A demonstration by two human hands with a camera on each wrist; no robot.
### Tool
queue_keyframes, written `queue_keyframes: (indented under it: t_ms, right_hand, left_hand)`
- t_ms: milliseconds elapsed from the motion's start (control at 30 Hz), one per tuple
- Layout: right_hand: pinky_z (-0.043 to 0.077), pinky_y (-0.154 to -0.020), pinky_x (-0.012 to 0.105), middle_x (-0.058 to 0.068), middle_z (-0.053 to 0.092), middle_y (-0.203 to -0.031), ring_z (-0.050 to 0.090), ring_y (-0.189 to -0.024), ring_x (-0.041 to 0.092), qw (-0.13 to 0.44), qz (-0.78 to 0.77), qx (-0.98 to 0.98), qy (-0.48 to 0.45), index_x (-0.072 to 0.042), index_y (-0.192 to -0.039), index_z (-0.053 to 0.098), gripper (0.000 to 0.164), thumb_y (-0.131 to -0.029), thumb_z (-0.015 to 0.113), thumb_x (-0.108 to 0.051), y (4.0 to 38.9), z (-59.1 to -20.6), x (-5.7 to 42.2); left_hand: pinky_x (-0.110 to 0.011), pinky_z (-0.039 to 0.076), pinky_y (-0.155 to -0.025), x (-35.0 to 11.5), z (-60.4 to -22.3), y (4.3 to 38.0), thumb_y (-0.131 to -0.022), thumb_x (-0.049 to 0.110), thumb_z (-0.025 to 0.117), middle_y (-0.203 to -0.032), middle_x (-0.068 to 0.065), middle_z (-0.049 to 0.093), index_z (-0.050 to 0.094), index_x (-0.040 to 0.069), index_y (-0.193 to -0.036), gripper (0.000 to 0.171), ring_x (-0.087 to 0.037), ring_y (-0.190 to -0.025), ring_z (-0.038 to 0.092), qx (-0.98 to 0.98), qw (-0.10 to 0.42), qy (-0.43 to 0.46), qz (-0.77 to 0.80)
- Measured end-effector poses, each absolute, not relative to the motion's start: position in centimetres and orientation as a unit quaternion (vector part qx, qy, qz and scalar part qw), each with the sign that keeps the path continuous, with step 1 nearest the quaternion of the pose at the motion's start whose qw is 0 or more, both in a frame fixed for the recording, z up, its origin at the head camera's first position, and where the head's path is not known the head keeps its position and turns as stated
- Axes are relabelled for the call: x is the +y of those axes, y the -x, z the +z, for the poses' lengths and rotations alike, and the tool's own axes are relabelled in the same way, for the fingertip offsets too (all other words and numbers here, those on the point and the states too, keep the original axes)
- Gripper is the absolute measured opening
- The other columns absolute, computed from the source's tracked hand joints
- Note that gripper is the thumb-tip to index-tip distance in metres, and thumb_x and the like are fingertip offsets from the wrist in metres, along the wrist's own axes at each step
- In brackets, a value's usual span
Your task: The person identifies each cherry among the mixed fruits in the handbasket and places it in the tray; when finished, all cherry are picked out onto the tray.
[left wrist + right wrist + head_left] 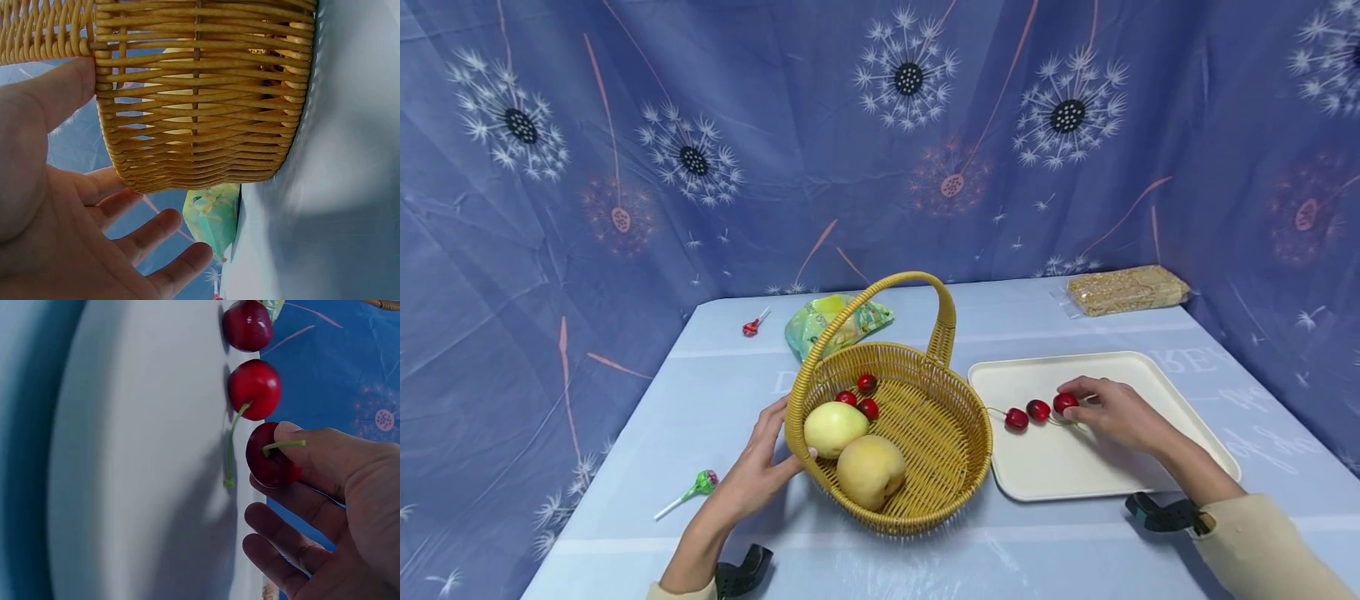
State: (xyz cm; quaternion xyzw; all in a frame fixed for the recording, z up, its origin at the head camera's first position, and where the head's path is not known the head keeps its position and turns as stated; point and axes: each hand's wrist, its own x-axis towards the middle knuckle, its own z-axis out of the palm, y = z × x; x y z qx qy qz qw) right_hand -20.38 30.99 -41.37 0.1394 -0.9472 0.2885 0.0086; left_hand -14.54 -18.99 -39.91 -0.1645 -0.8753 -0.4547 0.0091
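My left hand (758, 472) is at the left side of a yellow wicker basket (947, 500), its thumb hooked over the rim and its other fingers spread along the outer side, as the left wrist view shows. Inside the basket lie a pale yellow-green fruit (835, 429), a peach (869, 472) and several cherries (868, 384). Over a cream tray (1045, 472), my right hand (1112, 412) pinches a dark red cherry (273, 456) with a green stem between thumb and fingers. Two more cherries, a middle one (1038, 410) and a left one (1017, 419), lie beside it on the tray.
Behind the basket lies a green-yellow plastic packet (837, 325). A red lollipop (756, 322) is at the back left, and a green lollipop (692, 492) lies left of my left hand. A wrapped tan snack pack (1126, 290) sits at the back right, near the patterned curtain (820, 150).
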Motion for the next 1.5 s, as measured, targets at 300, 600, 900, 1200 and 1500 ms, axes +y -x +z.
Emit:
queue_keyframes:
  t_ms: [300,600,900,1200,1500]
  right_hand:
    - [0.051,-0.083,0.049,0.012,0.07,-0.103,0.065,-0.096,0.032,0.013,0.268,-0.952,-0.151,-0.007,-0.113,0.064,0.032,-0.086,0.069,-0.023,20.6,-42.3,31.0]
    - [0.052,-0.081,0.044,0.012,0.069,-0.105,0.065,-0.096,0.031,0.016,0.257,-0.953,-0.161,-0.004,-0.116,0.063,0.035,-0.085,0.069,-0.02,20.6,-41.9,31.0]
    - [0.048,-0.086,0.054,0.017,0.065,-0.115,0.059,-0.107,0.04,0.04,0.262,-0.951,-0.161,-0.004,-0.118,0.062,0.036,-0.087,0.066,-0.022,20.3,-39.9,30.5]
    - [0.046,-0.088,0.052,0.012,0.066,-0.115,0.057,-0.108,0.036,0.063,0.271,-0.941,-0.193,-0.008,-0.118,0.063,0.035,-0.088,0.066,-0.025,20.2,-36.9,27.7]
    - [0.047,-0.088,0.047,0.003,0.065,-0.115,0.058,-0.107,0.024,0.077,0.263,-0.931,-0.243,-0.018,-0.119,0.063,0.034,-0.088,0.066,-0.032,19.9,-34.2,23.2]
  left_hand:
    - [-0.071,0.018,-0.106,-19.1,-40.0,14.6,-0.088,0.028,0.066,-0.154,-0.005,0.021,0.035,0.03,-0.142,0.062,-0.037,-0.144,0.015,-0.876,0.013,0.166,-0.452]
    - [-0.07,0.018,-0.107,-19.1,-39.9,14.5,-0.087,0.029,0.067,-0.155,-0.003,0.019,0.034,0.032,-0.143,0.065,-0.034,-0.145,0.014,-0.876,0.003,0.155,-0.457]
    - [-0.071,0.018,-0.106,-19.1,-39.9,14.6,-0.089,0.027,0.066,-0.154,-0.006,0.02,0.035,0.029,-0.142,0.061,-0.037,-0.145,0.014,-0.875,0.011,0.168,-0.454]
    - [-0.071,0.019,-0.106,-19.1,-39.9,14.5,-0.089,0.027,0.065,-0.155,-0.006,0.019,0.034,0.022,-0.144,0.064,-0.037,-0.145,0.013,-0.876,0.012,0.169,-0.452]
    - [-0.069,0.019,-0.107,-18.9,-40.0,14.5,-0.09,0.028,0.064,-0.154,-0.007,0.02,0.032,0.024,-0.145,0.064,-0.036,-0.145,0.014,-0.877,0.014,0.165,-0.451]
